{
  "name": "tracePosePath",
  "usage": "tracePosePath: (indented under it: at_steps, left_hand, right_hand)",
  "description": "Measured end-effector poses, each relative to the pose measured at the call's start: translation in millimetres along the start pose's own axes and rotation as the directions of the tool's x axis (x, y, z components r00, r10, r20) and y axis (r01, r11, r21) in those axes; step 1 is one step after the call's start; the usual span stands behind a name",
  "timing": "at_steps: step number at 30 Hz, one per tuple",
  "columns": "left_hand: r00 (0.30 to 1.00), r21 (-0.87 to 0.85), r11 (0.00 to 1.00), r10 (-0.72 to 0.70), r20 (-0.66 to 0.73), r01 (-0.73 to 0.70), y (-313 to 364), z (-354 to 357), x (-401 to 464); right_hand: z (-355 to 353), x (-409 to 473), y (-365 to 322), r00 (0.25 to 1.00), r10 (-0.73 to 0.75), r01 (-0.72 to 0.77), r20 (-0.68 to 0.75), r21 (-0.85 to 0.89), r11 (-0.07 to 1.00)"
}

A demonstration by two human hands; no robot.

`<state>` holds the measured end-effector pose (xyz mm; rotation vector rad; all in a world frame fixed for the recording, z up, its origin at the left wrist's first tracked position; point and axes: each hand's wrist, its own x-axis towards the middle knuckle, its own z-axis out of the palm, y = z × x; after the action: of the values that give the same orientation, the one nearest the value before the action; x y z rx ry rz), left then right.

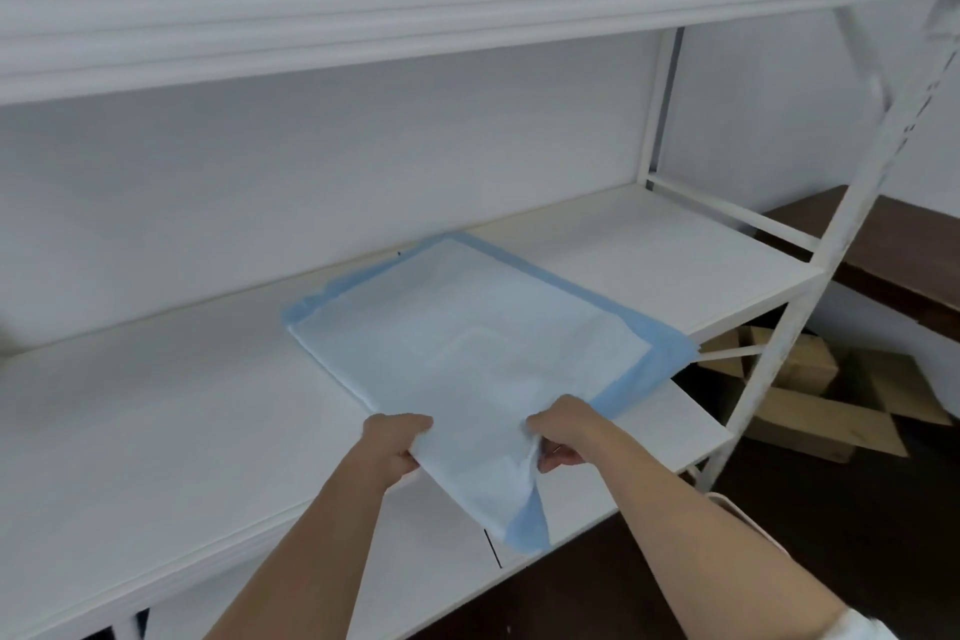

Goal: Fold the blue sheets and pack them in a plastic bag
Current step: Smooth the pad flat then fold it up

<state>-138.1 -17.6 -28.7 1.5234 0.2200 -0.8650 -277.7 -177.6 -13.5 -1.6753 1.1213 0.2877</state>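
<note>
Head view: the blue sheet lies in the centre of the frame on the white shelf, running from lower centre toward upper right — away from both hands. The left hand and right hand each pinch its near edge, close together, the corner drooping off the shelf front — no plastic bag is visible.

Shelf board bare left of sheet and behind it to the right. Upper shelf limits headroom. Slanted post bounds the right end.
</note>
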Motion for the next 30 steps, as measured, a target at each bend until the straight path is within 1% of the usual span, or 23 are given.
tracePosePath:
  at_steps: [1,3,5,7,9,12,14,17,21,25,30]
  left_hand:
    - [1.0,0.006,1.0,0.011,-0.024,-0.011,-2,-2,0]
    - [0.993,0.085,0.995,0.056,-0.108,-0.047,-4,-8,-3]
    - [0.981,0.162,0.983,0.113,-0.155,-0.087,-4,-16,-3]
    - [0.973,0.218,0.97,0.145,-0.181,-0.105,-1,-25,-3]
    - [0.965,0.283,0.954,0.159,-0.209,-0.096,4,-32,-2]
    - [0.95,0.31,0.943,0.199,-0.241,-0.12,10,-36,4]
    - [0.94,0.315,0.941,0.214,-0.265,-0.125,13,-37,8]
    - [0.939,0.295,0.949,0.2,-0.281,-0.114,19,-35,12]
    - [0.939,0.289,0.951,0.199,-0.28,-0.115,25,-34,30]
    - [0.934,0.3,0.946,0.211,-0.289,-0.121,30,-32,34]
    - [0.929,0.281,0.955,0.187,-0.318,-0.096,34,-32,47]
  right_hand:
    - [3,-4,-4,0.998,0.01,-0.007,0.062,-0.056,0.998]
    - [7,-8,-13,0.986,0.024,-0.001,0.164,-0.139,0.99]
    - [8,-9,-23,0.985,-0.009,0.035,0.17,-0.152,0.988]
    - [3,-5,-30,0.993,-0.08,0.09,0.088,-0.111,0.99]
    - [-5,6,-35,0.983,-0.175,0.169,-0.05,-0.099,0.981]
    - [-22,28,-37,0.93,-0.275,0.241,-0.245,-0.16,0.957]
    - [-33,37,-37,0.897,-0.31,0.251,-0.315,-0.213,0.944]
    - [-47,52,-35,0.88,-0.323,0.221,-0.347,-0.303,0.927]
    - [-69,76,-29,0.885,-0.28,0.095,-0.372,-0.443,0.892]
    - [-85,97,-19,0.849,-0.255,0.054,-0.462,-0.404,0.913]
    - [-99,119,-17,0.85,-0.192,0.037,-0.49,-0.307,0.951]
